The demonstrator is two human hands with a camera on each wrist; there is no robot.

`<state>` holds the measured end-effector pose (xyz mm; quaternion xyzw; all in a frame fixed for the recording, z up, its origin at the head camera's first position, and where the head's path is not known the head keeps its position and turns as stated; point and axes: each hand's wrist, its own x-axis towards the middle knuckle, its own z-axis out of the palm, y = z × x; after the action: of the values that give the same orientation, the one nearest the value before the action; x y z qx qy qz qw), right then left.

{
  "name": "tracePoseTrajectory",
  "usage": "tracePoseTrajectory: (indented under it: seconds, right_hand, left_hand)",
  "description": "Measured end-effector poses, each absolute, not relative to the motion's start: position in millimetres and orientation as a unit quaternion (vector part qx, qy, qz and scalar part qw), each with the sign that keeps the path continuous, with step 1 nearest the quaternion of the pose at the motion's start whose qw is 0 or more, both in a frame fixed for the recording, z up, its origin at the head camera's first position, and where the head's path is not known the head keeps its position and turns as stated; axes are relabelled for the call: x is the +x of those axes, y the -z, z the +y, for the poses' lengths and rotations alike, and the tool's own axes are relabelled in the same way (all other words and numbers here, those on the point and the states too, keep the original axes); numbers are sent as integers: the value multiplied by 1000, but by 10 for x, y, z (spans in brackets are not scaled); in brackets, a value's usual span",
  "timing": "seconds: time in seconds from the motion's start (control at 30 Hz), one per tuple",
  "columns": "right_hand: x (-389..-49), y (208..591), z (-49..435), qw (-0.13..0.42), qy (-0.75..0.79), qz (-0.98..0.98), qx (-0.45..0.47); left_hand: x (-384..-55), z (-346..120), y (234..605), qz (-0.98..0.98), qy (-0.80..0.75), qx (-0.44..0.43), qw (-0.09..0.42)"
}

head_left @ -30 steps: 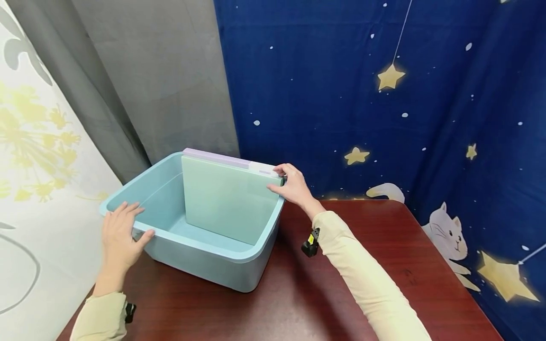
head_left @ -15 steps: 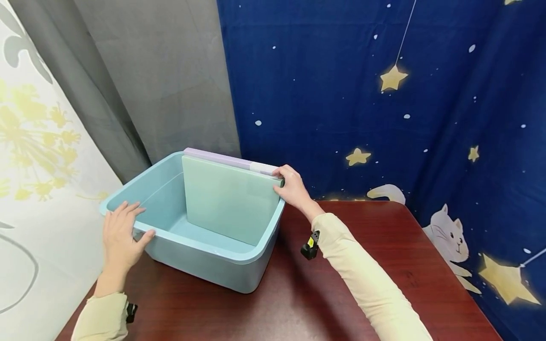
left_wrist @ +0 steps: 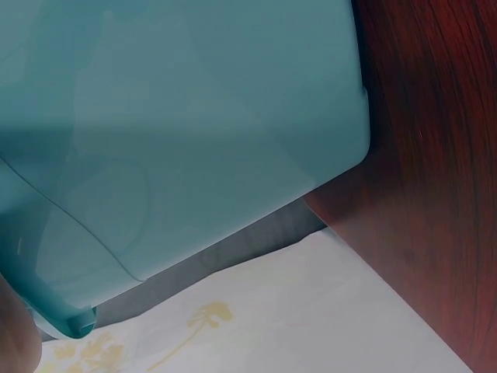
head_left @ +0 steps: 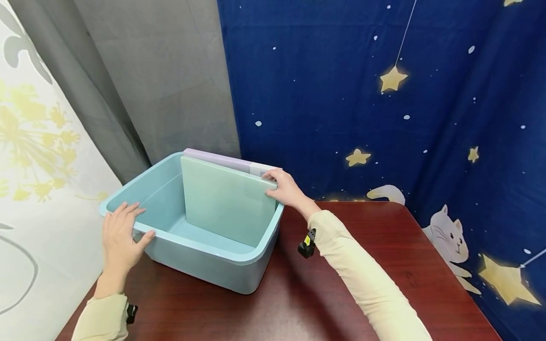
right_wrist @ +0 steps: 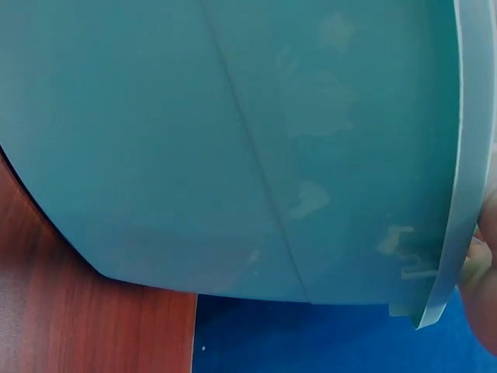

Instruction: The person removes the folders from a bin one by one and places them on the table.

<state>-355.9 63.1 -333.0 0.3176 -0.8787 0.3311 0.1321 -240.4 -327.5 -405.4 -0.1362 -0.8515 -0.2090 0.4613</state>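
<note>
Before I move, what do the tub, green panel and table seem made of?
Tub: smooth, glossy plastic, likely, given its moulded shape and reflections.
Green panel: fairly matte card or plastic; its plain face leaves that open.
Table: polished wood or laminate, from its grain and sheen.

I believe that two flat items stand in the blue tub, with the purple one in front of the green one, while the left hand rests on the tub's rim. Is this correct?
Not quite: in the head view, the green item stands in front, nearer the person, and the purple item behind it. The blue tub and the left hand on its rim are as stated.
</note>
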Motion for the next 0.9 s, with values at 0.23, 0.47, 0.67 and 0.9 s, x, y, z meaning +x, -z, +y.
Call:
tracePoseTrajectory:
  seconds: [0.23,0.47,0.67,0.9]
  right_hand:
    - [-3580,3279,565,94,-306,-890,325]
    - [-3568,3313,522,99,-343,-876,323]
    - [-3541,3352,524,119,-399,-855,311]
    - [-3515,3330,524,167,-437,-843,265]
  left_hand:
    - [-2411,-3275,4068,-851,210,-134,461]
    - [-2405,-3276,4078,-854,213,-131,457]
    - [-2408,-3275,4078,-851,213,-135,460]
    - [-2426,-3285,4080,-847,210,-140,468]
